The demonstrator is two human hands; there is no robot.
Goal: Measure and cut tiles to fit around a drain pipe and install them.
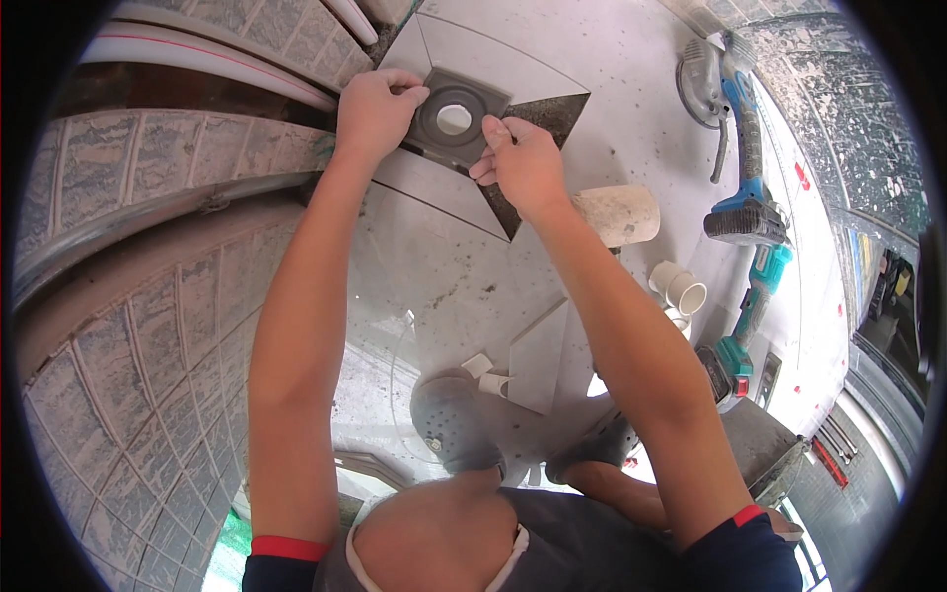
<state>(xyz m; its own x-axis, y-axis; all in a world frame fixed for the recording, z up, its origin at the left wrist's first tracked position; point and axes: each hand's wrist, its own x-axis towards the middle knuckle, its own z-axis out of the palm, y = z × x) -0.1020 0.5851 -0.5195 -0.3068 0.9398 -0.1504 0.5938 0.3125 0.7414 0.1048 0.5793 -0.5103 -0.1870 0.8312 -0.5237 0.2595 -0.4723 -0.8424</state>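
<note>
A square grey floor-drain frame (456, 125) with a round hole in its middle lies in a cut-out between light grey floor tiles (513, 69) at the top centre. My left hand (375, 107) grips the frame's left corner. My right hand (521, 163) pinches its right edge with thumb and fingers. Both forearms reach up from the lower edge. A dark triangular gap of bare mortar (552, 113) shows to the right of the frame.
A tiled wall (148, 326) runs along the left. A rubber mallet head (617, 214), white pipe fittings (679, 286), a blue angle grinder (730, 89) and a teal power tool (750, 306) lie on the right. A cut tile piece (538, 360) rests near my grey shoes (454, 419).
</note>
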